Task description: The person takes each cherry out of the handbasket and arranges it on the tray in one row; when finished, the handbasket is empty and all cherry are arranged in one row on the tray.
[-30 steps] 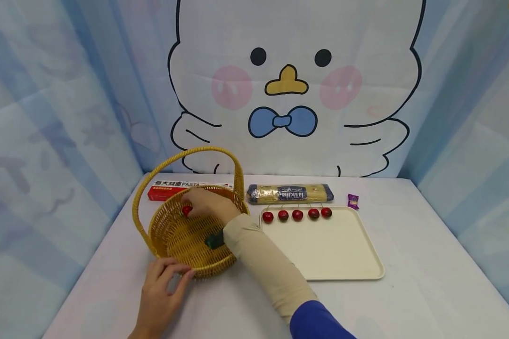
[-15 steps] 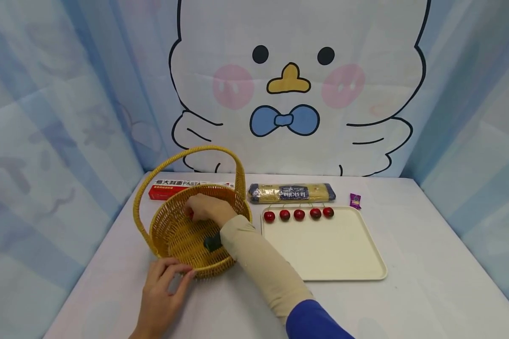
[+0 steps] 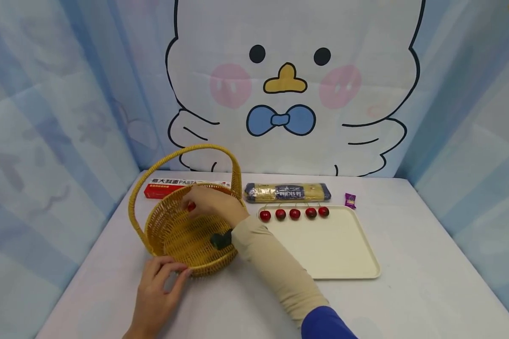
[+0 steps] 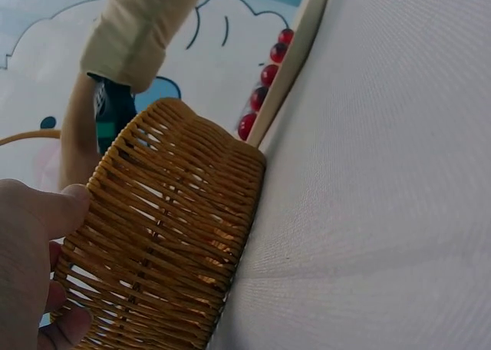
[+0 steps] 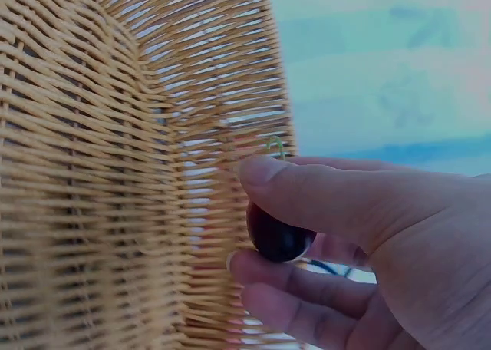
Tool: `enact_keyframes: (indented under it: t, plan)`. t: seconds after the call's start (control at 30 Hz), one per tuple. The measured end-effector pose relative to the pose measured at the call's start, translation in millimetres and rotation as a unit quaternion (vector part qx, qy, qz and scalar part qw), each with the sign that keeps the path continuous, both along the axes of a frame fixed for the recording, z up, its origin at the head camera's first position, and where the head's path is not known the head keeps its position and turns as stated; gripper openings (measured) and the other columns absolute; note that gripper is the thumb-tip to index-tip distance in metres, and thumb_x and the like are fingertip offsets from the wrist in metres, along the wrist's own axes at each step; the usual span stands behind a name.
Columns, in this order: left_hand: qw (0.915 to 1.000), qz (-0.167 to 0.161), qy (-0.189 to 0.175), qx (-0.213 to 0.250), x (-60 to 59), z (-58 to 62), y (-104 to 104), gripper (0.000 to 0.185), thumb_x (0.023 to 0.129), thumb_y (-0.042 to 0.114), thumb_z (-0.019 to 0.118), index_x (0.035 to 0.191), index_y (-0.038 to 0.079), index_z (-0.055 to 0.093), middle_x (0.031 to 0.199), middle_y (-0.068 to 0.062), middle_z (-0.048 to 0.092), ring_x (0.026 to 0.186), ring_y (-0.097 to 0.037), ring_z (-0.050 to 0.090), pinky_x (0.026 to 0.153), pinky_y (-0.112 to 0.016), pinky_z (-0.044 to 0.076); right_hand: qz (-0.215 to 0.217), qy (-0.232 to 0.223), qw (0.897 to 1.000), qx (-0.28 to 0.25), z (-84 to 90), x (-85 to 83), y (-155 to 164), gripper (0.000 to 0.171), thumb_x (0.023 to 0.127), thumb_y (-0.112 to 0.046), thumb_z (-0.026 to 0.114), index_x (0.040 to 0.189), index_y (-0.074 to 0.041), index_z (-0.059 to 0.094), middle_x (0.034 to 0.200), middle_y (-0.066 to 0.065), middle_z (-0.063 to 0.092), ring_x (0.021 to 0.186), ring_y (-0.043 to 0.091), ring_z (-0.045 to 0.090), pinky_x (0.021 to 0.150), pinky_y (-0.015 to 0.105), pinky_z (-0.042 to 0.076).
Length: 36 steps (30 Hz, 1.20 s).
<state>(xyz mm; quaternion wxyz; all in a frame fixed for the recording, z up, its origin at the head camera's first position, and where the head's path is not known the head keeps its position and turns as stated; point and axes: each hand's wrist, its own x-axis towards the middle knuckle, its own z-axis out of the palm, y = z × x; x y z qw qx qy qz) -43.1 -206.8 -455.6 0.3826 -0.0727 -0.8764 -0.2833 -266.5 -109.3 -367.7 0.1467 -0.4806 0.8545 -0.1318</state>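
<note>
A yellow wicker basket point(image 3: 186, 238) with a tall arched handle stands on the left of the table. My left hand point(image 3: 154, 292) grips its near rim, thumb and fingers on either side of the wicker wall in the left wrist view. Inside the basket, close to the far left wall, my right hand point(image 3: 209, 202) pinches a dark red cherry point(image 5: 278, 236). The cherry's green stem point(image 5: 277, 145) sticks up past the thumb. To the basket's right, several cherries with stems line the far edge of a cream tray point(image 3: 322, 254).
Behind the basket lies a red and white pasta box point(image 3: 159, 190), partly hidden by it. A clear pack of spaghetti point(image 3: 288, 192) lies behind the tray, with a small purple wrapped sweet point(image 3: 350, 200) to its right. Printed curtains point(image 3: 462, 141) enclose the table's back and sides.
The right hand, with the cherry, dips a little inside the basket and then lifts slightly, so the cherry shows again. The left hand keeps its hold on the rim.
</note>
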Motion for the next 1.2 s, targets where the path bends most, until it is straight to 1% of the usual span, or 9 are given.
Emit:
enact_keyframes:
  t: [0.1, 0.23, 0.37, 0.53, 0.67, 0.77, 0.9, 0.97, 1.2]
  plan:
    - [0.9999, -0.006, 0.008, 0.001, -0.4, -0.7, -0.3, 0.029, 0.066, -0.002, 0.090, 0.085, 0.012, 0.073, 0.095, 0.001, 0.059, 0.092, -0.013, 0.049, 0.083, -0.021, 0.038, 0.000, 0.017, 1.000, -0.001, 6.6, 3.5, 12.5, 0.033, 0.096, -0.024, 0.070, 0.128, -0.015, 0.067, 0.120, -0.001, 0.061, 0.104, 0.010, 0.054, 0.088, 0.023, 0.047]
    - [0.9998, -0.012, 0.014, 0.001, -1.0, -0.4, -0.1, 0.029, 0.066, -0.003, 0.090, 0.085, 0.012, 0.073, 0.095, 0.001, 0.059, 0.092, -0.014, 0.050, 0.083, -0.021, 0.038, -0.012, 0.044, 0.999, 0.001, 11.9, 8.6, 31.7, 0.037, 0.098, -0.023, 0.067, 0.133, -0.016, 0.064, 0.123, 0.001, 0.060, 0.107, 0.011, 0.055, 0.090, 0.025, 0.049]
    - [0.9996, -0.024, 0.008, 0.009, -1.1, 0.1, -1.2, 0.026, 0.068, -0.002, 0.088, 0.085, 0.010, 0.072, 0.094, -0.001, 0.059, 0.093, -0.015, 0.050, 0.083, -0.022, 0.038, -0.023, 0.065, 0.998, -0.016, 14.4, 14.4, 52.9, 0.037, 0.099, -0.019, 0.064, 0.136, -0.015, 0.063, 0.130, 0.002, 0.061, 0.115, 0.014, 0.057, 0.096, 0.027, 0.050]
    - [0.9994, -0.030, 0.003, 0.016, -0.7, 0.1, -1.7, 0.025, 0.069, -0.002, 0.087, 0.085, 0.010, 0.072, 0.094, -0.002, 0.059, 0.093, -0.015, 0.049, 0.083, -0.022, 0.038, -0.041, 0.049, 0.996, -0.069, 19.1, 22.4, 79.9, 0.035, 0.098, -0.017, 0.064, 0.133, -0.013, 0.063, 0.133, 0.006, 0.060, 0.118, 0.019, 0.059, 0.099, 0.032, 0.051]
    - [0.9997, -0.019, 0.013, 0.007, 0.0, 0.7, 0.1, 0.028, 0.067, -0.003, 0.089, 0.085, 0.011, 0.072, 0.095, -0.001, 0.059, 0.092, -0.014, 0.049, 0.082, -0.021, 0.037, -0.064, 0.036, 0.992, -0.102, 22.5, 27.2, 102.8, 0.033, 0.097, -0.018, 0.066, 0.130, -0.013, 0.064, 0.126, 0.006, 0.059, 0.109, 0.019, 0.059, 0.095, 0.034, 0.052]
    - [0.9998, -0.015, 0.011, 0.008, 0.6, 0.8, 1.0, 0.028, 0.067, -0.003, 0.089, 0.085, 0.010, 0.072, 0.095, -0.001, 0.059, 0.092, -0.014, 0.049, 0.083, -0.021, 0.037, -0.087, 0.034, 0.989, -0.119, 23.6, 30.1, 121.4, 0.033, 0.096, -0.018, 0.067, 0.129, -0.013, 0.065, 0.122, 0.005, 0.060, 0.103, 0.017, 0.059, 0.090, 0.032, 0.053]
    - [0.9997, -0.017, -0.008, 0.015, 1.1, -0.4, 0.3, 0.024, 0.070, -0.001, 0.087, 0.085, 0.009, 0.072, 0.096, -0.002, 0.058, 0.094, -0.014, 0.049, 0.084, -0.021, 0.037, -0.119, 0.033, 0.983, -0.138, 23.4, 33.1, 146.2, 0.031, 0.096, -0.017, 0.067, 0.126, -0.012, 0.065, 0.121, 0.004, 0.060, 0.101, 0.017, 0.059, 0.087, 0.029, 0.055]
    - [0.9996, -0.016, -0.017, 0.017, 1.0, -1.5, -0.3, 0.022, 0.072, 0.000, 0.086, 0.086, 0.008, 0.071, 0.096, -0.002, 0.057, 0.095, -0.014, 0.048, 0.085, -0.021, 0.036, -0.134, 0.029, 0.980, -0.144, 22.9, 33.8, 158.6, 0.031, 0.096, -0.016, 0.067, 0.126, -0.010, 0.065, 0.123, 0.006, 0.059, 0.101, 0.018, 0.061, 0.086, 0.030, 0.056]
    - [0.9997, -0.016, -0.014, 0.016, 0.4, -3.2, 0.3, 0.021, 0.072, 0.001, 0.086, 0.086, 0.008, 0.071, 0.096, -0.002, 0.057, 0.095, -0.014, 0.048, 0.085, -0.021, 0.036, -0.169, 0.043, 0.972, -0.161, 12.0, 30.3, 204.3, 0.036, 0.094, -0.012, 0.068, 0.129, -0.006, 0.062, 0.127, 0.011, 0.060, 0.099, 0.021, 0.065, 0.086, 0.037, 0.057]
